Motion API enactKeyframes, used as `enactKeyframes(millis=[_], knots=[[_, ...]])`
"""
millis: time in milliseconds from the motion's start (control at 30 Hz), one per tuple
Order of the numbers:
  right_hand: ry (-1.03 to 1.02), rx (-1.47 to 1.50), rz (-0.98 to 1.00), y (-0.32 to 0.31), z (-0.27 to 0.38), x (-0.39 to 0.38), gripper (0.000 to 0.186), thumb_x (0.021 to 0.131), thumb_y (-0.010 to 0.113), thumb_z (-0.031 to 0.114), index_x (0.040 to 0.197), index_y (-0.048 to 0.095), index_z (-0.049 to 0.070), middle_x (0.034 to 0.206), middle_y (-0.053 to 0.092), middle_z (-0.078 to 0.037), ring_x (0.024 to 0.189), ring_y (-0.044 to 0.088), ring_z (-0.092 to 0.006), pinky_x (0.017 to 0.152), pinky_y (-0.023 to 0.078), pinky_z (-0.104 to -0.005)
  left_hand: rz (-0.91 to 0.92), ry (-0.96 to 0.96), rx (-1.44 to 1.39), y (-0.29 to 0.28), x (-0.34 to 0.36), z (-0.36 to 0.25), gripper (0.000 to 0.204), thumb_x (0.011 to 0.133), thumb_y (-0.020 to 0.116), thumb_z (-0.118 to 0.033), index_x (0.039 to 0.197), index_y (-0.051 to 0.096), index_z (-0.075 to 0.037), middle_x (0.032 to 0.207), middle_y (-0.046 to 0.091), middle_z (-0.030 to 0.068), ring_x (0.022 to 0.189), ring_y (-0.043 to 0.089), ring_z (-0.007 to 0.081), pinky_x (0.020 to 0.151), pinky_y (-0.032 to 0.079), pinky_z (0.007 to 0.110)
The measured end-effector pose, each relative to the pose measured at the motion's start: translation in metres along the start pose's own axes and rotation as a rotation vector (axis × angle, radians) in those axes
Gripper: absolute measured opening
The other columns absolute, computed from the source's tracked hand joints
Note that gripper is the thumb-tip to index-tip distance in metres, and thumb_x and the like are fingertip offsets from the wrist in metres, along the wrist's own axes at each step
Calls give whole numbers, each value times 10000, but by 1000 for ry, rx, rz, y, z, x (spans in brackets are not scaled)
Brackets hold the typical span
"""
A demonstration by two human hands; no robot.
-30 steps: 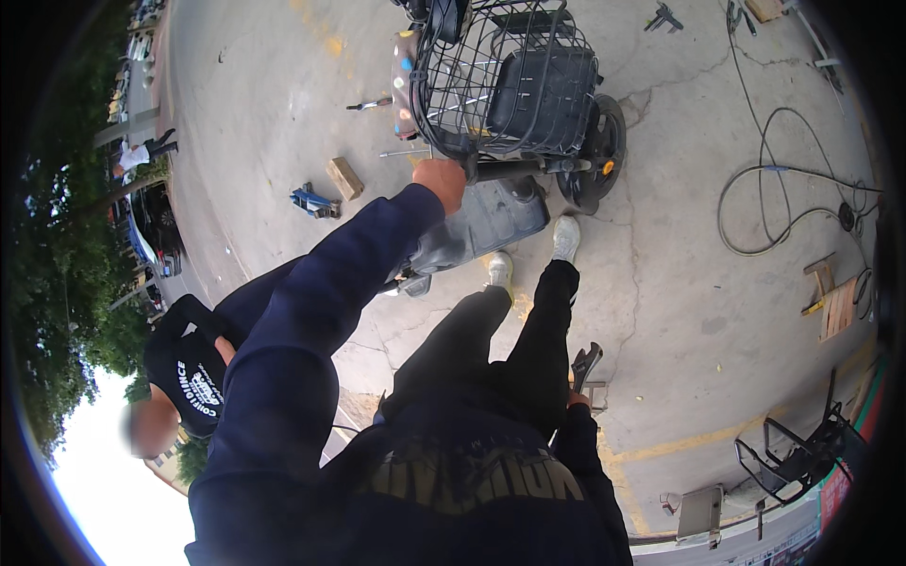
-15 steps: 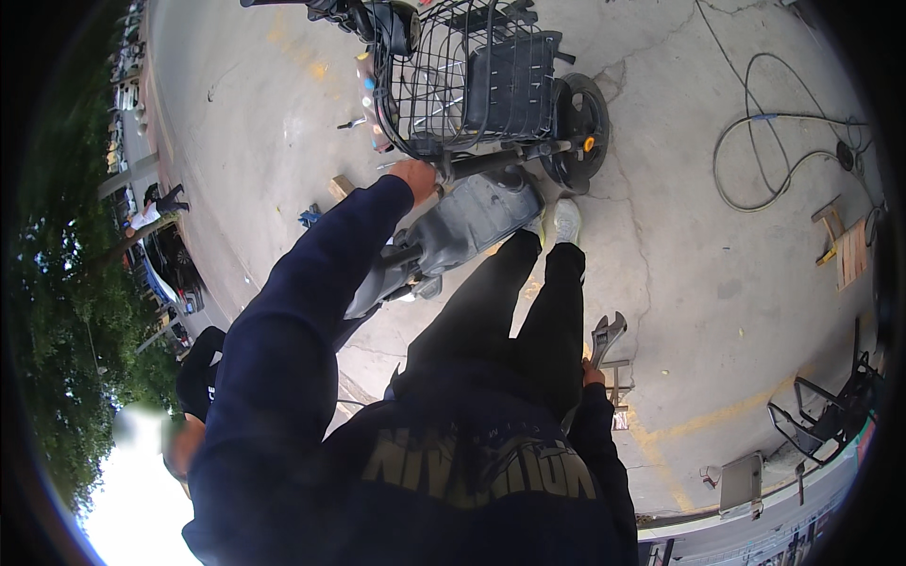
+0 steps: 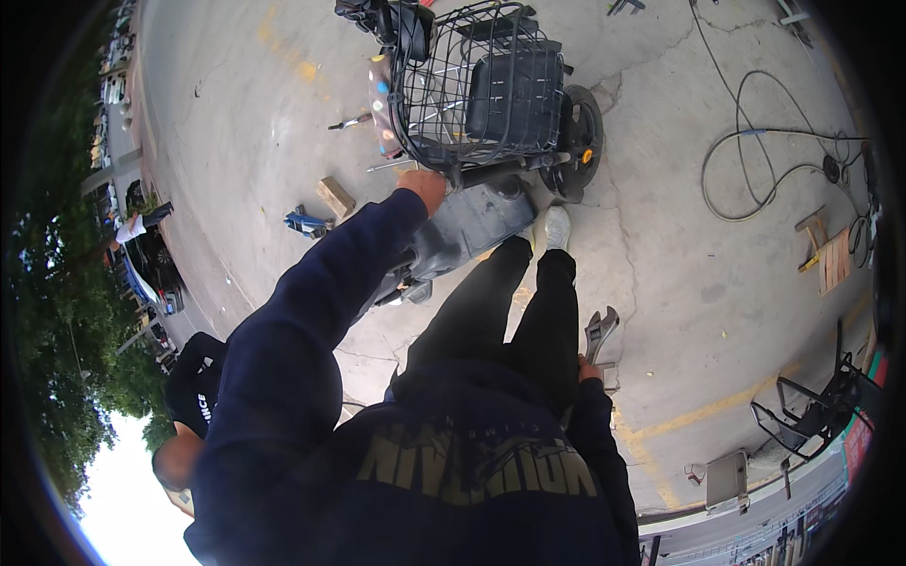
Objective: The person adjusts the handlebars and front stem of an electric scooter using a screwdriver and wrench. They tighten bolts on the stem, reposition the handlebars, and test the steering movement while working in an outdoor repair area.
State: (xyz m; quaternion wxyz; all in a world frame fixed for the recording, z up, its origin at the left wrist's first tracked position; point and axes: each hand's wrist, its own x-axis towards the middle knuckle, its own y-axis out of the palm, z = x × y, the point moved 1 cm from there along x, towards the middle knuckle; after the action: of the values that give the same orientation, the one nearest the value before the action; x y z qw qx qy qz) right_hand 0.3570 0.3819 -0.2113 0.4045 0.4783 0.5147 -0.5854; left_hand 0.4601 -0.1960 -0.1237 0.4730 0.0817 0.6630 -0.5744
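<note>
An electric scooter stands ahead of me, with a black wire basket (image 3: 453, 90) at its front and a dark front wheel (image 3: 578, 141) to the right. My left hand (image 3: 423, 187) is closed round the near end of the scooter's handlebar, beside the basket's lower edge; the grip itself is mostly hidden by the fingers. Behind that hand lies the grey scooter body (image 3: 481, 222). Down by my right thigh, my right hand (image 3: 590, 370) is wrapped round the handle of a large adjustable wrench (image 3: 601, 330), its jaw pointing away from me.
Left of the scooter, a wooden block (image 3: 335, 197) and a blue tool (image 3: 307, 223) lie on the concrete. A looped hose (image 3: 706, 179) and a small wooden stool (image 3: 832, 262) are at the right. A black chair frame (image 3: 812, 415) stands lower right. Another person (image 3: 193, 387) is at lower left.
The basket and handlebar have swung slightly, and the far handlebar end has shifted right in view. More of the wooden block and blue tool shows. Both hands keep their hold.
</note>
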Motion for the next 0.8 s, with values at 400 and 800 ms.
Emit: enactKeyframes(millis=[400,800], knots=[[-32,-86,16,33,-23,45,720,911,462,701,1063,713,43,1054,682,-296,1066,636,-452,919,491,-509,39,-188,41,-17,7,-12,225,900,561,-144,959,771,-87,958,753,123,916,736,308,745,594,423],[-64,-32,86,47,-34,34,503,985,474,541,1110,705,112,851,699,-223,860,691,-379,749,519,-480,137,-79,141,-14,9,2,208,825,604,-168,923,749,-56,939,732,181,908,719,353,781,583,451]])
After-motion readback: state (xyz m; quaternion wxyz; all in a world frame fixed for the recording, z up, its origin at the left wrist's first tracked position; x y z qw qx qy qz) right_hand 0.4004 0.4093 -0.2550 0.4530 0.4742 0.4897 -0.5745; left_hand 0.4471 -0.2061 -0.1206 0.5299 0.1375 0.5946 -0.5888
